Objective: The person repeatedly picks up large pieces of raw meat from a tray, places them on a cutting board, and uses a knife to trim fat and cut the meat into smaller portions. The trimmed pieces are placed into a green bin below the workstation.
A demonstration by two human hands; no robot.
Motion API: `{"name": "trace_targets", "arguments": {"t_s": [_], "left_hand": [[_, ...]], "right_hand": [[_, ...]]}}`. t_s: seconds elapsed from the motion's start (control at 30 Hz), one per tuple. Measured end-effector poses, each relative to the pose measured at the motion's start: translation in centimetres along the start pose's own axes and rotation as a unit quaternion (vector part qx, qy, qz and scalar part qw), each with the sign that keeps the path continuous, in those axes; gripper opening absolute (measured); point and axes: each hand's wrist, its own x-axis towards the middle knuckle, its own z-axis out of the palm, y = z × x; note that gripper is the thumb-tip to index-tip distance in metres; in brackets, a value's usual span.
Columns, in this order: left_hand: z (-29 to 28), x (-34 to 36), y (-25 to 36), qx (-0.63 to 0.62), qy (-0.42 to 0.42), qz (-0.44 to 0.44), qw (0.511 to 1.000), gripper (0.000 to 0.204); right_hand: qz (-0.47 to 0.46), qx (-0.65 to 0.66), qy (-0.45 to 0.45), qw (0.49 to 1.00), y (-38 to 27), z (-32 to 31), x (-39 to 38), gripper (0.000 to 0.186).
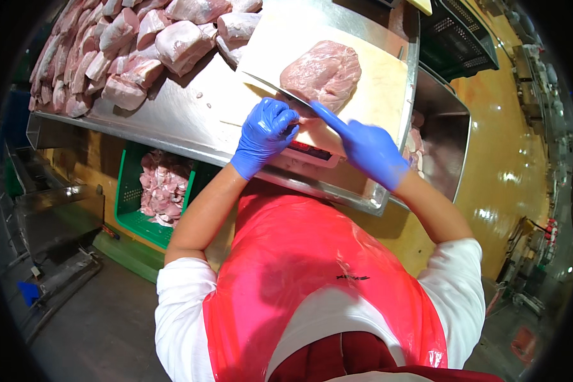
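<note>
A large pink cut of meat (321,70) lies on a cream board (381,89), above a scale with a red display (309,151). My right hand (369,149), in a blue glove, grips a knife (280,89) with the index finger stretched along it; the blade lies across the meat's near edge, pointing up-left. My left hand (264,137), also gloved, is closed just below the blade, its fingertips on a pinkish flap at the meat's near side, partly hidden by the fingers and knife.
Many meat pieces (178,48) are piled on the steel table (191,108) at upper left. A green crate (124,204) of trimmings is below it. At right stand a steel bin (452,146) with meat and a dark green crate (458,38). A red apron (286,242) covers my front.
</note>
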Motion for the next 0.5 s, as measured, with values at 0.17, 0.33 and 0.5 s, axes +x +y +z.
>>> {"name": "trace_targets", "arguments": {"t_s": [0.17,0.33,0.5], "left_hand": [[-0.6,0.4,-1.2,-0.048,-0.023,0.025,0.998,0.026],[-1.3,2.4,0.0,-0.111,-0.086,0.019,0.990,0.019],[-9.2,-1.0,-5.6,-0.076,0.073,-0.163,0.981,0.012]], "right_hand": [[0.066,-0.021,-0.073,0.995,2.2,-1.4,-6.8,0.083],[-0.029,0.054,0.114,0.992,-0.4,2.2,3.5,0.078],[0.064,0.064,-0.048,0.995,1.5,-0.5,-4.2,0.075]]}}
